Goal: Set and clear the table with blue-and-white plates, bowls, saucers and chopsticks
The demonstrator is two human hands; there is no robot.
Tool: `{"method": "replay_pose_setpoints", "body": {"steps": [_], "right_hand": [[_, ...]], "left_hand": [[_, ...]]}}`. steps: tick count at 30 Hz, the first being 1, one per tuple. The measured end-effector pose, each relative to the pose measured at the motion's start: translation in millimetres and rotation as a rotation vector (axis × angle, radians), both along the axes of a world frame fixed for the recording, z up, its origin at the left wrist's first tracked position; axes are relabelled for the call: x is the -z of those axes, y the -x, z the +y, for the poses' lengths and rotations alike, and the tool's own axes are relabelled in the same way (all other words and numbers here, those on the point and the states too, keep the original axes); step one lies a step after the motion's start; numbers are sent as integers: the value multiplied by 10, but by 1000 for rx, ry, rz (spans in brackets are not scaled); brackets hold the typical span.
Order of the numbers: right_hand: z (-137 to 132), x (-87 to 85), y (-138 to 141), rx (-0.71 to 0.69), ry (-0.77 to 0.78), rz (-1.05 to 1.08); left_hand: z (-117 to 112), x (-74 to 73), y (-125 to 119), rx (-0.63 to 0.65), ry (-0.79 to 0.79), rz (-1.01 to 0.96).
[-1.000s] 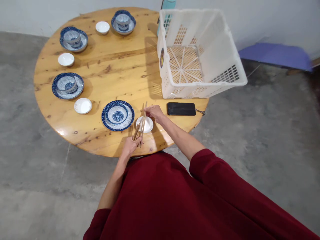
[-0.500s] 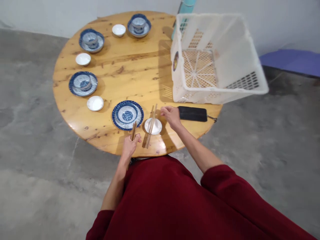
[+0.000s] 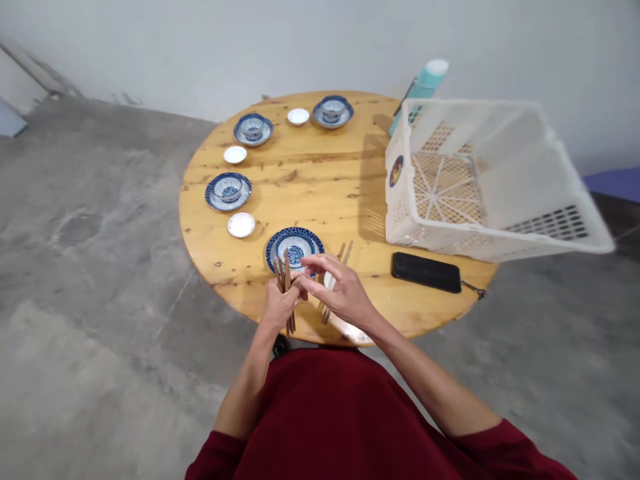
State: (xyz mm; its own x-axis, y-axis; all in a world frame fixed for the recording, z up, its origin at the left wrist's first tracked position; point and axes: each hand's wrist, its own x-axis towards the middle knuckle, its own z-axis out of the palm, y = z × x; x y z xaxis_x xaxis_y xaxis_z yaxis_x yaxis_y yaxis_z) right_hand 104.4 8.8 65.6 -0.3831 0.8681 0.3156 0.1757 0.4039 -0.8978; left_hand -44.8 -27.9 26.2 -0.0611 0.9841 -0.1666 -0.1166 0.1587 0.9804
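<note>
Several brown wooden chopsticks [image 3: 287, 277] stand upright in a bundle, and my left hand [image 3: 278, 303] is closed around them near the table's front edge. My right hand [image 3: 345, 293] reaches across to the bundle with its fingers apart, the fingertips beside my left thumb; whether they touch a chopstick is hard to see. Under my right hand, partly hidden, a small white dish [image 3: 329, 280] carries a pair of chopsticks [image 3: 346, 253] laid across it. Just behind my hands sits a blue-patterned plate with a bowl [image 3: 295, 245] on it.
On the round wooden table [image 3: 305, 187], more blue-patterned bowls on plates [image 3: 229, 191] and small white dishes [image 3: 241, 225] line the left and back. A white plastic crate [image 3: 400, 220] stands at right, a black phone [image 3: 426, 271] before it, a turquoise cylinder [image 3: 425, 83] behind.
My right hand has moved left, from beside the phone to the chopsticks in my left hand. The camera view has tilted up and shifted left. The pair on the white dish has stayed.
</note>
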Motion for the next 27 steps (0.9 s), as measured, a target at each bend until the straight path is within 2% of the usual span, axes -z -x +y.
{"method": "replay_pose_setpoints", "body": {"steps": [2, 4, 7, 10, 12, 20, 27], "right_hand": [[-51, 21, 34, 17, -61, -22], [-102, 67, 68, 31, -104, -50], [-167, 127, 148, 33, -144, -62], [-206, 132, 249, 25, -152, -66], [-218, 107, 313, 21, -157, -68], [-202, 14, 489, -38, -186, -85], [-124, 45, 628, -110, -239, -84]], "left_hand": [[11, -62, 110, -103, -133, 141], [17, -62, 213, -178, -214, 234], [15, 90, 298, -218, -261, 269], [-4, 298, 293, -203, -280, 250], [-20, 371, 281, -184, -277, 228], [-62, 270, 419, -119, -112, 200], [-46, 457, 525, -91, -139, 151]]}}
